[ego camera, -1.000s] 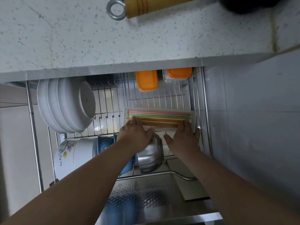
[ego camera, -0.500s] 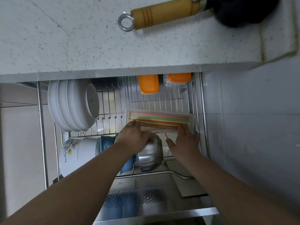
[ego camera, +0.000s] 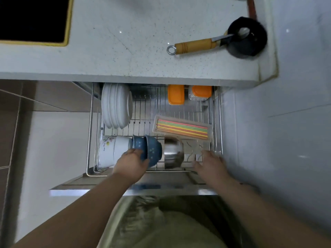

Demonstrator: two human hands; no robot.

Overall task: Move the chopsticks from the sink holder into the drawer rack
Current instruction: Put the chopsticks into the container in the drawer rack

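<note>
A clear plastic holder (ego camera: 210, 131) with several pink, green, yellow and orange chopsticks (ego camera: 182, 129) lies flat on the wire drawer rack (ego camera: 143, 111), right of centre. Both hands are off it. My left hand (ego camera: 131, 162) hovers at the near rim of the blue bowls (ego camera: 152, 151), fingers spread, holding nothing. My right hand (ego camera: 211, 162) is open over the rack's front right corner, below the holder.
White plates (ego camera: 115, 105) stand at the rack's left, a white floral bowl (ego camera: 112, 149) and a steel bowl (ego camera: 172, 152) near the front, two orange-lidded boxes (ego camera: 175, 94) at the back. A black pot with a wooden handle (ego camera: 194, 46) sits on the counter above.
Both hands let go of the chopstick holder and drew back toward the drawer front. The holder stays on the rack. The camera pulled up and back, showing the counter.
</note>
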